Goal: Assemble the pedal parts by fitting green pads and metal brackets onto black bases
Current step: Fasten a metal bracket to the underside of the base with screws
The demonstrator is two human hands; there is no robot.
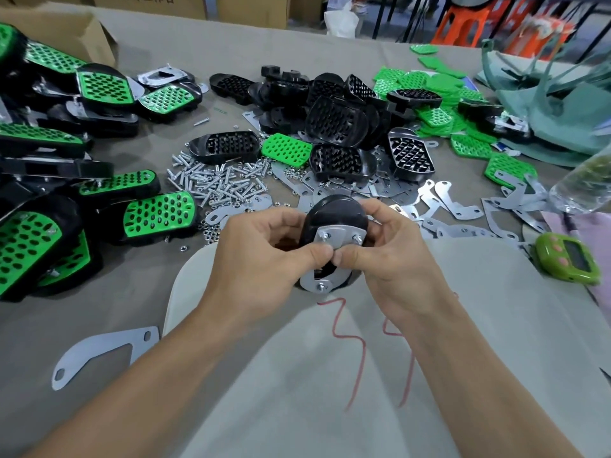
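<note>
Red squiggles on a pale shirt (330, 375) spell nothing legible. Above it, the left hand (264, 249) and right hand (393, 252) grip one black base (337, 213) over the table's near edge, thumbs pinched together on its metal bracket (340, 233), where three bolt ends show. One loose bracket (99, 352) lies at left. Print on a cardboard box (145, 6) is cut off and unreadable. One green timer (568, 259) sits at right.

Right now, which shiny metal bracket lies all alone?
The flat silver metal bracket nearest the camera, on the left; it lies alone on the grey tablecloth, while the others are heaped farther away.
</note>
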